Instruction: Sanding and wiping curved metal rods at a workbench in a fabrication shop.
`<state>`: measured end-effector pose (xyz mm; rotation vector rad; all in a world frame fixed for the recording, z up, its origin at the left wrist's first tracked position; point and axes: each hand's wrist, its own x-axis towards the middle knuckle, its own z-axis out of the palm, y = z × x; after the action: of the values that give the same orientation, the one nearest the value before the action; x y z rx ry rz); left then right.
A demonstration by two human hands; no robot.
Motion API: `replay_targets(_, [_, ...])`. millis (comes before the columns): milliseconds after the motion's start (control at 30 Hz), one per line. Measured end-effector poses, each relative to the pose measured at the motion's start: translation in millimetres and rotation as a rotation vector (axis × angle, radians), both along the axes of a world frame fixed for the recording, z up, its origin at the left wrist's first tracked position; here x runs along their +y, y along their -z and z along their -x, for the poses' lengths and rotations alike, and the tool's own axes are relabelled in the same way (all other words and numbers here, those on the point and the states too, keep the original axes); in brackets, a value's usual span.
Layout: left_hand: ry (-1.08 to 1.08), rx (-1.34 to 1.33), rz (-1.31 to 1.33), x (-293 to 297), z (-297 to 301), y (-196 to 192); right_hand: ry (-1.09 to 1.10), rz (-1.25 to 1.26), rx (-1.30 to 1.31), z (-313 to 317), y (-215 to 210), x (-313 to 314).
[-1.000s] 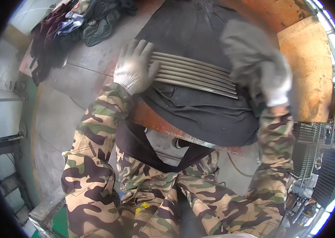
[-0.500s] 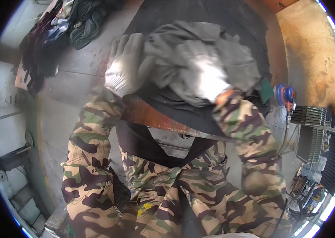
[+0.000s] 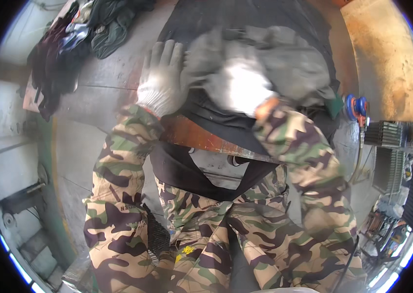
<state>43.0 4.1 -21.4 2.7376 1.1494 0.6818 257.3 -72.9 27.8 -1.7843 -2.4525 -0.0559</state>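
Since a second ago, the gloved right hand [image 3: 245, 85] and the grey cloth [image 3: 297, 71] are sitting farther left, now hiding the metal rods on the black cloth [image 3: 216, 117] draping the table [image 3: 187, 131]. The left hand [image 3: 162, 78] is lying flat beside the grey cloth's left edge, fingers extended, grasping nothing visible. Blur is obscuring the right hand's grip; I cannot tell it. Wiping seems to be underway; the next stroke is probably calling for even pressure along the rods.
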Motion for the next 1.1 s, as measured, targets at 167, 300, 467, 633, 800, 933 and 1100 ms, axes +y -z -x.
replay_targets(167, [-0.006, 0.115, 0.054, -2.3, 11.6, 12.4, 0.011, -0.086, 0.129, 13.8, 43.4, 18.0])
replay_targets(300, [0.032, 0.072, 0.005, -9.9, 12.3, -11.4, 0.044, -0.184, 0.184, -53.7, 34.8, -1.3])
replay_targets(467, [0.049, 0.056, 0.019, -15.6, 6.3, -14.4, 0.118, -0.003, -0.019, -162.2, 2.4, -40.3])
replay_targets(633, [0.024, 0.089, 0.065, -19.9, 15.8, -20.5, 0.106, -0.095, -0.308, -245.2, -1.9, -47.9])
replay_targets(800, [0.027, 0.099, 0.089, -25.2, 13.5, -20.0, 0.309, -0.093, -0.411, -336.6, -26.8, -41.9])
replay_targets(933, [0.021, 0.114, 0.082, -30.0, 22.7, -21.2, 0.431, -0.016, 0.006, -341.4, -55.6, -27.7])
replay_targets(1100, [0.017, 0.138, 0.066, -29.1, 22.3, -21.0, 0.325, -0.432, 0.088, -243.9, -83.6, -42.1])
